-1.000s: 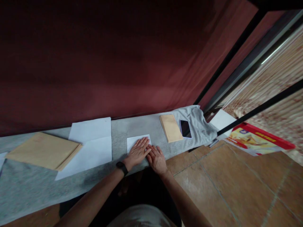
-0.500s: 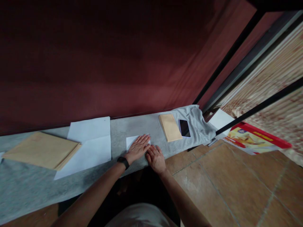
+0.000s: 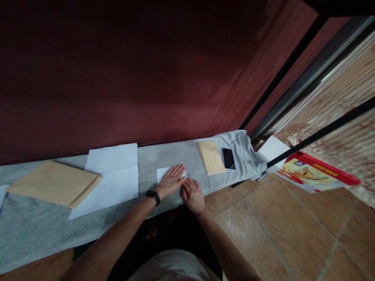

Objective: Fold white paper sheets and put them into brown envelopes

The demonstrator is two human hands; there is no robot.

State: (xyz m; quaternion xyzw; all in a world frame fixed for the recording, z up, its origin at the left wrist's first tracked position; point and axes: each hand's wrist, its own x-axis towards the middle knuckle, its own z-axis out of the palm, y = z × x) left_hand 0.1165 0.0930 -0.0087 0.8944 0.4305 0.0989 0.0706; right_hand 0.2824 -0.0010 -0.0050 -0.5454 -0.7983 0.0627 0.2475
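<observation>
Cloth (image 3: 166,154) underlies paper (image 3: 161,173) beneath left hand (image 3: 170,182); box (image 3: 306,173) lettering (image 3: 325,168) blurs.

Phone (image 3: 228,159) on grey cloth (image 3: 172,155); printed box (image 3: 310,171); tiled floor (image 3: 252,234).

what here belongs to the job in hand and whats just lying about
Likely in the job:
small white paper, under the left hand
perhaps large white paper, large brown stack, small brown stack

Apparently just lying about:
phone
red-and-yellow box

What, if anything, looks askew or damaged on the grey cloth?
The grey cloth is bunched at its right end, around the phone, but flatter elsewhere. The larger brown stack sits askew, overlapping the large white paper. No damage shows.
</observation>
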